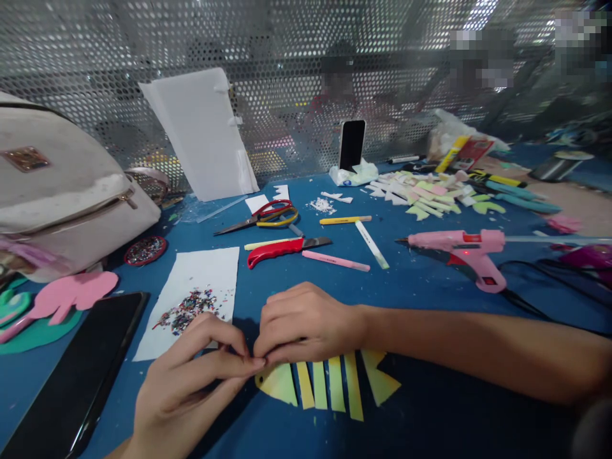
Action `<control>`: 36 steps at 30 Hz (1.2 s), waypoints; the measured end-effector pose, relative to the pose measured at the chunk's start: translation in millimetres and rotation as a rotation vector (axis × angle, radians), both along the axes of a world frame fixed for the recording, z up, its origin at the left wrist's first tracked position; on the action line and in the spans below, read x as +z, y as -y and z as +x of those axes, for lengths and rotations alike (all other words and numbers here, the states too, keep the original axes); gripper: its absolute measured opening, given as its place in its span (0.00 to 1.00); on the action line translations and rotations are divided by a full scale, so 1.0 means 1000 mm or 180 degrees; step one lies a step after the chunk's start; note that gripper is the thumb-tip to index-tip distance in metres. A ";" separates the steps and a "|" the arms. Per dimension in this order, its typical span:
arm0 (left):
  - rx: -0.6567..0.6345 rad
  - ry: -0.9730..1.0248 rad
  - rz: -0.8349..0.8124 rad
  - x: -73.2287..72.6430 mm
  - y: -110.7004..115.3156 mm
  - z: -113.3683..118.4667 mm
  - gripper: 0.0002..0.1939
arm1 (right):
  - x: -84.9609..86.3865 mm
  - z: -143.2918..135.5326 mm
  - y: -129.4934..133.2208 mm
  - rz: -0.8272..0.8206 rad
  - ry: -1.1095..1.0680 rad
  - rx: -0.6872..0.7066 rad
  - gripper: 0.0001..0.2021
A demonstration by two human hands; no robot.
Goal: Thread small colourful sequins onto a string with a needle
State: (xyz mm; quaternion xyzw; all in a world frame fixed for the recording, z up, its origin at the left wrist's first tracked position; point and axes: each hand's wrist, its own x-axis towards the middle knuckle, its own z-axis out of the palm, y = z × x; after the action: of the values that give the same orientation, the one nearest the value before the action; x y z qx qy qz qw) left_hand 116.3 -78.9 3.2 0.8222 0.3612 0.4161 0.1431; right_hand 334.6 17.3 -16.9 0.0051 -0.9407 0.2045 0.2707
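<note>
A striped yellow-green paper fish (333, 386) lies on the blue table near the front. It has a head piece (281, 384) with a dark eye, several separate strips and a notched tail (380, 379). My left hand (201, 373) is closed in a pinch at the upper edge of the head. Curled over the fish's upper part, my right hand (306, 325) has its fingertips against those of the left. What the fingertips hold, if anything, is hidden. Behind my left hand, a white sheet (210, 264) bears a heap of shiny colourful bits (189, 309).
A red-handled knife (277, 252), scissors (268, 217) and pens (335, 260) lie beyond my hands. A pink glue gun (463, 245) with its cord is at right. Paper scraps (430, 194) pile up behind. At left are a black phone (81, 376) and a white backpack (62, 191).
</note>
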 end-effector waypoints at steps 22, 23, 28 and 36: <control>0.0088 -0.0014 -0.0469 -0.006 -0.003 -0.013 0.12 | 0.006 -0.005 -0.002 -0.2467 -0.0619 -0.0978 0.05; 0.0152 0.0025 -0.0485 -0.007 -0.004 -0.014 0.12 | 0.006 -0.004 -0.002 -0.2329 -0.0523 -0.0969 0.04; 0.0231 0.0023 -0.0598 -0.009 -0.006 -0.013 0.12 | 0.004 -0.002 -0.002 -0.1573 -0.0309 -0.0701 0.04; 0.0471 -0.0357 -0.0312 0.001 -0.018 -0.024 0.08 | 0.000 -0.003 0.000 -0.1369 -0.0290 -0.1053 0.03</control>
State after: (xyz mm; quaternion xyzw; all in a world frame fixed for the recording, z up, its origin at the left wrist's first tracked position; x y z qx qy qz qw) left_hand 91.9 -60.6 3.9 0.8072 0.4483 0.3607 0.1316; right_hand 331.7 17.0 -16.4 -0.1970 -0.8505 0.3522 0.3373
